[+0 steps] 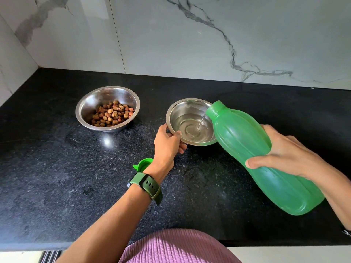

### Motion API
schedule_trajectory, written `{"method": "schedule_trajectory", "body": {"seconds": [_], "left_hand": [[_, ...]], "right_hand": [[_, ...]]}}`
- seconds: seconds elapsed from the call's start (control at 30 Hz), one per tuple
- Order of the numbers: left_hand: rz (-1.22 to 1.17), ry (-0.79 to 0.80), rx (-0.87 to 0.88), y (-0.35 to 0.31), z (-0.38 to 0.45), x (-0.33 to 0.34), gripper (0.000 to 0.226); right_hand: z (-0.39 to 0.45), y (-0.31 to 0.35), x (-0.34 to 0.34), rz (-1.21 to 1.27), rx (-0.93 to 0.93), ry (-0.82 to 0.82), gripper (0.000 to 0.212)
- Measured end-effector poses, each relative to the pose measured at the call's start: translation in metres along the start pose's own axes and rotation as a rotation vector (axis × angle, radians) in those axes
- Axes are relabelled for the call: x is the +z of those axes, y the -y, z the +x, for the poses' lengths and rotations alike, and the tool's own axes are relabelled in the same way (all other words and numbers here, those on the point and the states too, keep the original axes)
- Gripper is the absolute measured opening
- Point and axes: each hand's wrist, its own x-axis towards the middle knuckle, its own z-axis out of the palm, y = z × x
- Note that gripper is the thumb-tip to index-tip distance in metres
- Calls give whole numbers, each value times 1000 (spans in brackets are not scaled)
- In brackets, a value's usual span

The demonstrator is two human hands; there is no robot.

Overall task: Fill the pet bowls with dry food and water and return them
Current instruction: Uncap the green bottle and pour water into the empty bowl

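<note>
- Pouring from the tilted green bottle (266,158), the right hand (284,154) has its fingers wrapped around the bottle's body; a thin stream falls into the water bowl (190,123).
- Left hand (167,143) fingers grasp that bowl's near-left rim.
- Food bowl (107,108), holding kibble (112,115), sits well apart to the left.
- Green cap (143,164) lies beside the left wrist.
- Black surface (57,177) lies open toward the near edge.

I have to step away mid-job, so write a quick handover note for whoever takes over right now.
Left hand: steadying the rim of the smaller steel bowl on the black granite counter.
Right hand: holding the tilted green plastic bottle, water streaming into that bowl.
Bottle's green cap lies on the counter beside the left wrist.
Done: larger steel bowl holds brown kibble.
Left: finish pouring, recap the bottle, return both bowls.
</note>
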Motion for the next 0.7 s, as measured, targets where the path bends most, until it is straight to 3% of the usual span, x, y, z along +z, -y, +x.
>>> {"method": "schedule_trajectory", "body": {"seconds": [0.7], "left_hand": [[6,7,6,1,1,-1,34]], "right_hand": [[1,-2,0,7,-22,-25,96]]}}
